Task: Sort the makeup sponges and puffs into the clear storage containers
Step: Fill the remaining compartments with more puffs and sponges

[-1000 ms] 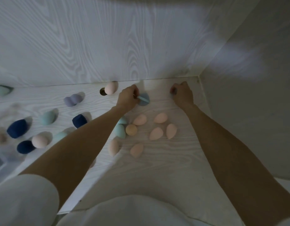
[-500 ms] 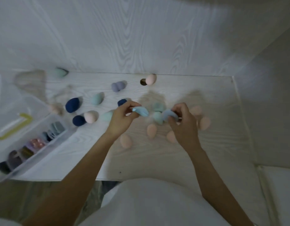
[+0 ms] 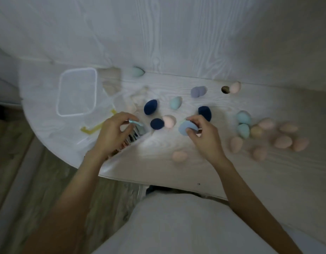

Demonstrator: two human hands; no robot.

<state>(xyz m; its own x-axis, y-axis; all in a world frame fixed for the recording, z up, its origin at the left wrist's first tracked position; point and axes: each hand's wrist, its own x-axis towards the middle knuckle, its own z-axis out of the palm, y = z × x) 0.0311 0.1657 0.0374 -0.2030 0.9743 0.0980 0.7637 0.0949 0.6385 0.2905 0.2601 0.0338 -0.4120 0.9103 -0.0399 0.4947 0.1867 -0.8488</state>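
The left hand (image 3: 112, 132) pinches a thin light-blue puff (image 3: 135, 123) edge-on between thumb and fingertips, holding it above a long clear divided container (image 3: 133, 134) whose compartments show dark and pinkish pieces, too blurred to name. The right hand (image 3: 204, 134) curls its fingers and thumb round a rounder blue puff (image 3: 186, 127), lifted just above the worktop (image 3: 158, 167). Between the two hands lie a navy sponge (image 3: 157, 123) and a pale pink sponge (image 3: 168, 121), touching each other. Just beyond the right hand's fingers sits another navy sponge (image 3: 204, 113); farther out from the left hand lie a third navy sponge (image 3: 150, 106) and a teal sponge (image 3: 175, 103), then a lavender sponge (image 3: 198, 91). A peach sponge (image 3: 235, 87) rests beside a round hole (image 3: 225, 89) in the worktop near the wall, and a mint sponge (image 3: 137, 72) lies against the wall. To the right of the right hand stand two teal sponges (image 3: 243, 123), one just behind the other, next to a tan sponge (image 3: 256, 131) and a loose scatter of peach sponges (image 3: 283, 141); one more peach sponge (image 3: 179, 156) lies near the right wrist. Out past the left hand sits a clear square container (image 3: 77, 92), with a yellow clip or handle (image 3: 96, 127) on clear plastic beside the hand. No brand, label or writing can be read anywhere; the picture is dim and blurred.
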